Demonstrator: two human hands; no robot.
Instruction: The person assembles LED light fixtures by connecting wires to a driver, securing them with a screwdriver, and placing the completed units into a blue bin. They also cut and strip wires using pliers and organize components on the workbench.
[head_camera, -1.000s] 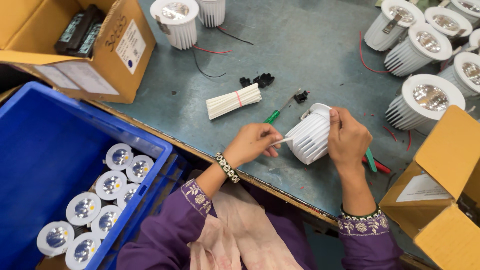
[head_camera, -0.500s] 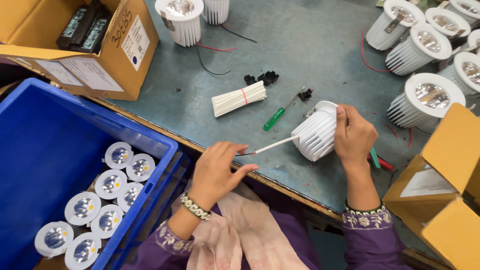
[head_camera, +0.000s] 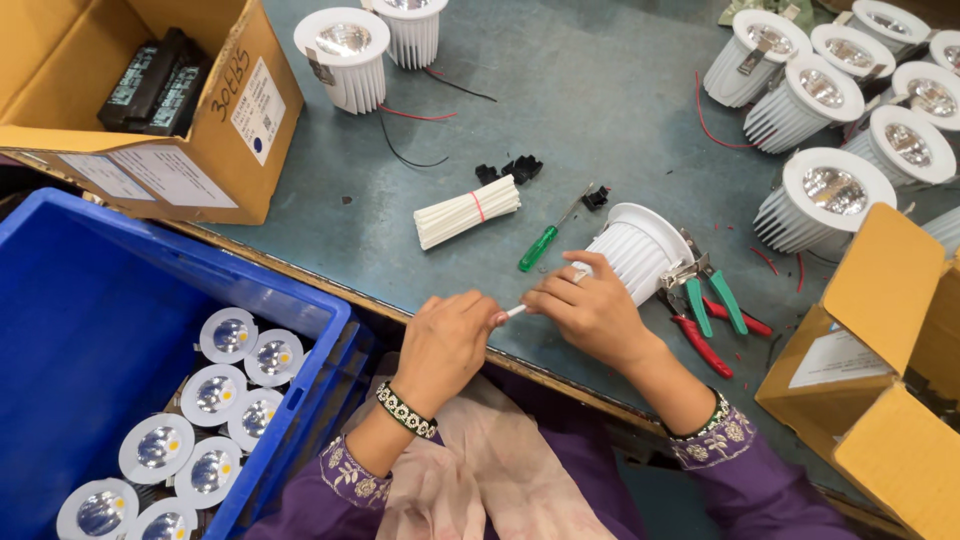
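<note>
At the bench edge, my left hand (head_camera: 445, 345) and right hand (head_camera: 590, 315) meet over a thin white tube (head_camera: 514, 312), both pinched shut on it, the left at its near end, the right where it runs toward the lamp (head_camera: 640, 250). The lamp, a white finned downlight, lies on its side just beyond my right fingers, touching them; whether the tube is already seated in it I cannot tell. I judge this one lamp to be mid-assembly. Done, by the look of it: a blue crate (head_camera: 60, 330) at my left holds a batch of lamps face up. Left: a cluster of lamps (head_camera: 830, 190) stands at far right with loose red wires, and a bundle of tubes (head_camera: 466, 211) waits on the table (head_camera: 600, 90). A green screwdriver (head_camera: 540, 246) and pliers (head_camera: 715, 305) lie beside the lamp.
</note>
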